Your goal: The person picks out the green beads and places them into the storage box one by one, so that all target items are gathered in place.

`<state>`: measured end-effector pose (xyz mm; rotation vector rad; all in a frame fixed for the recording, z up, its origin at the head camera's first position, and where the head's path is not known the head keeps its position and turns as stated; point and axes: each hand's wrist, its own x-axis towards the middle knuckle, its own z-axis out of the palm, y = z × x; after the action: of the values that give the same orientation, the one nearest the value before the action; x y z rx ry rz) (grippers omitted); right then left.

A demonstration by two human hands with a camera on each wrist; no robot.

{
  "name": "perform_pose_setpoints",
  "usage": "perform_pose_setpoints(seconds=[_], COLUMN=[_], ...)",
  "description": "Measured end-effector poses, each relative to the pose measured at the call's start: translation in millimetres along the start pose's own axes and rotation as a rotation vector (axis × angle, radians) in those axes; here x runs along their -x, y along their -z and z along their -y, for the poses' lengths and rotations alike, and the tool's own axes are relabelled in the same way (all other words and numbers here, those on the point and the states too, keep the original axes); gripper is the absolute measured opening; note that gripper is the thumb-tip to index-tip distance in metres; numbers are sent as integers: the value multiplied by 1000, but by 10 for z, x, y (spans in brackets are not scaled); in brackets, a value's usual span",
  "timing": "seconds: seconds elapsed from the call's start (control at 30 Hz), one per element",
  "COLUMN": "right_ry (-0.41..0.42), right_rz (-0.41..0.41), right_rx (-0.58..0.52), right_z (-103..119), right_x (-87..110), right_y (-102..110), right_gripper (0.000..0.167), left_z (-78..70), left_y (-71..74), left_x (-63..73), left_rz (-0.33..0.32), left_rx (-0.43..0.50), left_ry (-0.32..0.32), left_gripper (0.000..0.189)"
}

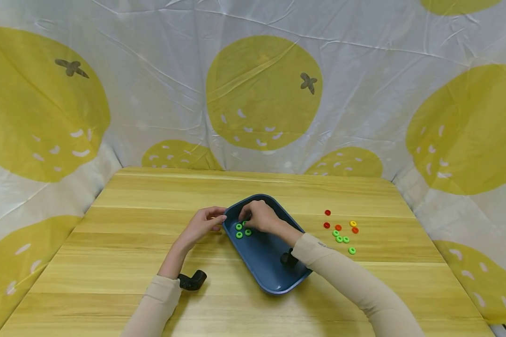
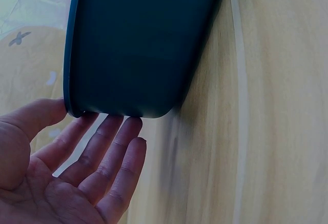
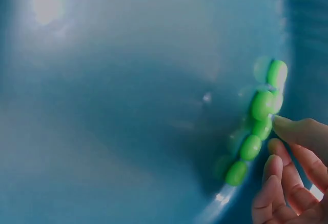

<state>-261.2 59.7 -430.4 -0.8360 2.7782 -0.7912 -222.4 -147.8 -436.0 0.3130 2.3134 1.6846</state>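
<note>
A dark blue rectangular tub (image 1: pixel 261 267) stands at a slant on the wooden table. My left hand (image 1: pixel 201 225) is at its far left corner, thumb against the rim and fingertips on the outer wall. In the left wrist view those fingers (image 2: pixel 105 170) are spread and nearly straight under the rim. Reaching into the tub, my right hand (image 1: pixel 261 217) has thumb and forefinger pinched at a small green ring (image 3: pixel 262 128). Several more green rings (image 1: pixel 239 235) lie around it on the tub's floor, by the far left end.
Right of the tub, loose rings lie on the table: red rings (image 1: pixel 327 225), orange rings (image 1: pixel 355 230), a yellow ring (image 1: pixel 353 223) and several green ones (image 1: pixel 352 251). A white curtain with yellow fruit prints (image 1: pixel 261 93) hangs behind the table (image 1: pixel 130 220) and along its sides.
</note>
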Motion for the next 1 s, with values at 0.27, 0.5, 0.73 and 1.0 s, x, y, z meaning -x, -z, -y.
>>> perform_pose_setpoints(seconds=[0.27, 0.5, 0.73, 1.0], right_ry=[33, 49, -37, -79], right_rz=[-13, -8, 13, 27], right_rx=[-90, -253, -424, -502], right_z=[45, 33, 60, -31], right_x=[53, 74, 146, 285], right_y=[120, 179, 325, 566], right_gripper=[14, 16, 22, 27], left_z=[-4, 3, 8, -29], left_y=[12, 9, 0, 1], left_x=[7, 8, -1, 8], left_rz=[4, 5, 2, 4], left_rx=[25, 27, 19, 20], left_ry=[0, -4, 0, 1], left_gripper=[39, 39, 38, 40])
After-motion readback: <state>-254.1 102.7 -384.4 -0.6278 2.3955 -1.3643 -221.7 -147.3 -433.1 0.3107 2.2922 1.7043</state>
